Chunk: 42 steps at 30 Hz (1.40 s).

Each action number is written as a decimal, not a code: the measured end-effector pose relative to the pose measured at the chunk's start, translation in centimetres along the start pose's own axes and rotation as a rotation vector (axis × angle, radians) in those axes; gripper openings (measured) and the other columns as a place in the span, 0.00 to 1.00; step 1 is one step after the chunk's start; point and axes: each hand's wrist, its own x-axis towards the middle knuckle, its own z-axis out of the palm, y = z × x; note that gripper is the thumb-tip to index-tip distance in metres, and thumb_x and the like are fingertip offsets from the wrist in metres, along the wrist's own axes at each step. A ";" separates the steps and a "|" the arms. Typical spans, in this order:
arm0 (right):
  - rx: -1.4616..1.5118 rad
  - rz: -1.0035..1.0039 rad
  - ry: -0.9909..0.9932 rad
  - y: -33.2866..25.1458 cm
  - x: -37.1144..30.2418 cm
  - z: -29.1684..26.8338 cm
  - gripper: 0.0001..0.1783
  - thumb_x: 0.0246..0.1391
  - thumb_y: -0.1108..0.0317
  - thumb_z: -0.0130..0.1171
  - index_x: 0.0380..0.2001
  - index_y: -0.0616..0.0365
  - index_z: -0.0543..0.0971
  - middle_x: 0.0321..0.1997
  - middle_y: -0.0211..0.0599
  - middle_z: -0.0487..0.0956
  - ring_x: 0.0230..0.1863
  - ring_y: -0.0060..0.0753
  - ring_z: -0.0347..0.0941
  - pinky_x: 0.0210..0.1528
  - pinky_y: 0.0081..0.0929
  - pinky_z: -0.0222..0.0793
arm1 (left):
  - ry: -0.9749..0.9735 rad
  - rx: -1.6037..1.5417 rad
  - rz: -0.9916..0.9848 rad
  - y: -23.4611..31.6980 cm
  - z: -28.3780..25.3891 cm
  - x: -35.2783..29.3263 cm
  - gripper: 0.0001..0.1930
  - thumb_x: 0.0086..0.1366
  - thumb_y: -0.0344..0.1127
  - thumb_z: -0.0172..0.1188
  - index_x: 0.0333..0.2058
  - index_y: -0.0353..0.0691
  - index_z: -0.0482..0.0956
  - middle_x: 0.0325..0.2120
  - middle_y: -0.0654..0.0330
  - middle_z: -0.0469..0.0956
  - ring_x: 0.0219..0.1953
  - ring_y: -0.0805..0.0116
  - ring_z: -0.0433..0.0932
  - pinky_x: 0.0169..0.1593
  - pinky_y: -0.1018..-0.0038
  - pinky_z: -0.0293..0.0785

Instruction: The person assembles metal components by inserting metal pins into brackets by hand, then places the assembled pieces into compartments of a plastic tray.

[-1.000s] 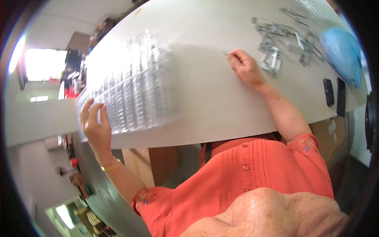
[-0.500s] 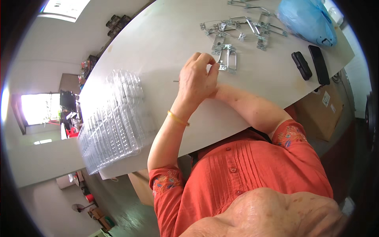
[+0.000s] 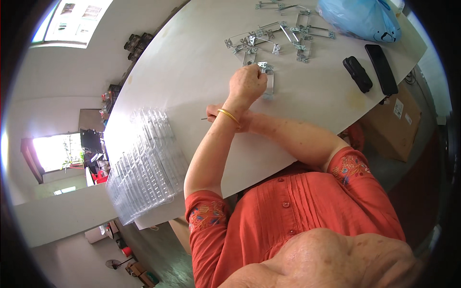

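My left hand [image 3: 247,84], a gold bangle on its wrist, reaches across the white table [image 3: 192,62]. Its fingers are closed on the near end of a flat metal bracket [image 3: 269,84] at the edge of a pile of similar brackets [image 3: 281,33]. My right hand [image 3: 245,122] rests on the table under my left wrist and is mostly hidden by it. A thin metal rod [image 3: 205,118] sticks out of it to the left.
A tall stack of clear plastic trays [image 3: 144,163] sits at the table's left end. A blue plastic bag [image 3: 360,19] lies at the far right, with two black oblong objects [image 3: 357,74] [image 3: 382,69] near it. A cardboard box [image 3: 396,120] stands on the floor to the right.
My left hand has left the clear trays and crossed over my right wrist to the brackets. My right hand has drawn back toward me, still holding the thin rod.
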 end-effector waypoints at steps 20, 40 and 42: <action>-0.530 -0.247 0.214 0.4 0.0 0.2 0.11 0.52 0.68 0.63 0.36 0.55 0.72 0.31 0.34 0.71 0.34 0.33 0.66 0.37 0.36 0.63 | -0.016 -1.093 -0.135 -1.7 -3.6 -1.9 0.12 0.67 0.38 0.61 0.31 0.33 0.79 0.25 0.62 0.79 0.26 0.74 0.75 0.32 0.76 0.71; -0.525 0.175 0.289 -2.4 0.4 0.1 0.08 0.62 0.66 0.57 0.39 0.60 0.77 0.27 0.44 0.80 0.29 0.43 0.77 0.33 0.38 0.72 | 0.360 -1.878 0.022 -10.8 -5.4 -11.7 0.10 0.73 0.37 0.53 0.33 0.38 0.75 0.46 0.42 0.80 0.49 0.45 0.81 0.48 0.58 0.81; -0.450 0.168 0.303 -2.1 0.4 -0.1 0.08 0.63 0.65 0.58 0.39 0.60 0.77 0.25 0.39 0.79 0.26 0.35 0.76 0.31 0.33 0.72 | 0.367 -1.867 0.048 -11.7 -4.9 -12.6 0.10 0.73 0.37 0.54 0.33 0.39 0.75 0.46 0.43 0.80 0.48 0.46 0.81 0.47 0.60 0.81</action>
